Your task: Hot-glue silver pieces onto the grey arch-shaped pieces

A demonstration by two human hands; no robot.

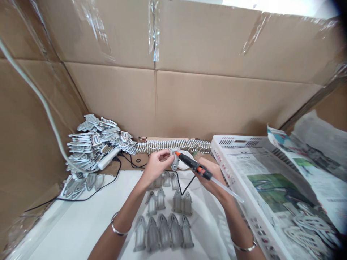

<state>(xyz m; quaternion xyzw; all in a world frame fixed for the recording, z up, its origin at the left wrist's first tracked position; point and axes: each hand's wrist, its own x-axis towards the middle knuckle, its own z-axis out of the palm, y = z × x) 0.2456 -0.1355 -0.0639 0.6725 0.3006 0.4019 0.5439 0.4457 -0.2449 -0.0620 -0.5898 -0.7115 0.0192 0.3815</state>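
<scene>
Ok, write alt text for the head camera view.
A left hand holds a small grey piece at the orange tip of a glue gun in the right hand; arched grey pieces stand out below, a pile left, a white crate right.

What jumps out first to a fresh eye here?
Probably the black glue gun with its orange tip, mid-view in the right hand, pointed at a small piece held in the left hand. Next, the messy pile of similar parts at left, against the cardboard. Then the grey parts laid in rows between the forearms, and the white basket at right.
</scene>
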